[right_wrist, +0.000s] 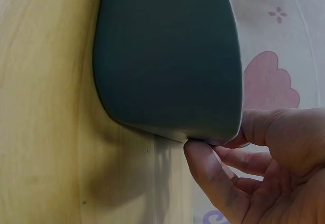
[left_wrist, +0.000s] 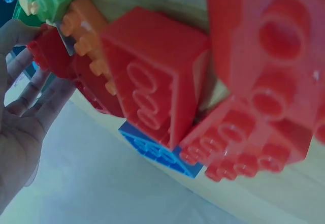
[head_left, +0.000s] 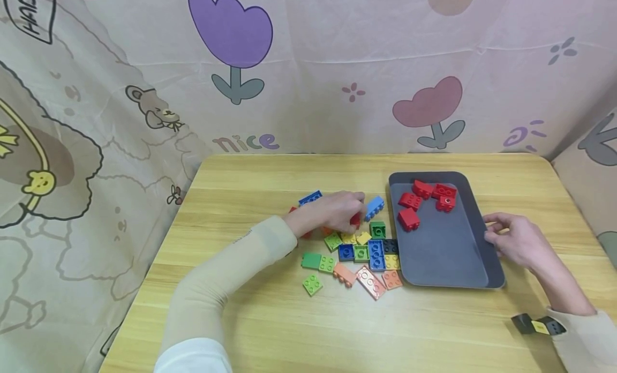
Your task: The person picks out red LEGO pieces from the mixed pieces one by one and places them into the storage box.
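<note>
My left hand (head_left: 341,210) is over the back of a pile of toy building blocks, left of the grey tray (head_left: 445,255). In the left wrist view its thumb and fingers pinch a small red block (left_wrist: 51,51). Larger red blocks (left_wrist: 152,76), an orange block (left_wrist: 87,41) and a blue block (left_wrist: 160,150) lie close by. My right hand (head_left: 519,241) grips the tray's right edge, thumb and fingers on the rim in the right wrist view. Inside the tray, toward its back, sit several red blocks (head_left: 409,219).
Green blocks (head_left: 311,261), a blue block (head_left: 376,255), yellow blocks (head_left: 392,262) and orange blocks (head_left: 370,282) spread over the wooden table (head_left: 299,330), some right against the tray's left side. A printed cloth (head_left: 318,57) hangs behind the table.
</note>
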`<state>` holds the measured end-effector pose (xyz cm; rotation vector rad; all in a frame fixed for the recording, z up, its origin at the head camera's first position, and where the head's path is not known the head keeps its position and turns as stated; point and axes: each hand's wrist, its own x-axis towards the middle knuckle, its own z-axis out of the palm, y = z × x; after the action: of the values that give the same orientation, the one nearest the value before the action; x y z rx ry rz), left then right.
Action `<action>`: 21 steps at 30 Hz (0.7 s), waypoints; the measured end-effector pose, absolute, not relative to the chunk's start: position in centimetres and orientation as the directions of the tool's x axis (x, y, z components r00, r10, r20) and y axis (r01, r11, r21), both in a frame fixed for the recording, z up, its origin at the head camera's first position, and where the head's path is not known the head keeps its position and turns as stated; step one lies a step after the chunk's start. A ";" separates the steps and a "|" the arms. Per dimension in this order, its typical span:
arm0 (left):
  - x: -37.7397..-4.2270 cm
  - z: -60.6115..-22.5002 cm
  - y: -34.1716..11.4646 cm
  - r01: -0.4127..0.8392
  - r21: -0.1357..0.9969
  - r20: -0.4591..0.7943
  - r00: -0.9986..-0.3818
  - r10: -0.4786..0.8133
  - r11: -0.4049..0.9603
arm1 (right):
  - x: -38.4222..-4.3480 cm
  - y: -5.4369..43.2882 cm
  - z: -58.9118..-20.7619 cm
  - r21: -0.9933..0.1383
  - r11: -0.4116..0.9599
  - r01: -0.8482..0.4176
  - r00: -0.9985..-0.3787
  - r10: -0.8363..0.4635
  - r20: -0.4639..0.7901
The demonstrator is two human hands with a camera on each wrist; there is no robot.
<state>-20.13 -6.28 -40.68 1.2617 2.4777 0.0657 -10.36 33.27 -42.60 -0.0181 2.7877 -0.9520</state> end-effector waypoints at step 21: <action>-20.1 -36.8 -5.7 0.785 0.158 -0.265 -0.550 0.792 0.599 | -10.3 33.3 -42.6 -0.609 0.792 0.047 -0.981 -0.079 -0.178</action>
<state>-20.11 -5.69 -36.81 1.2824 2.5204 0.0303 -10.31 33.32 -42.62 -0.0248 2.7872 -0.9541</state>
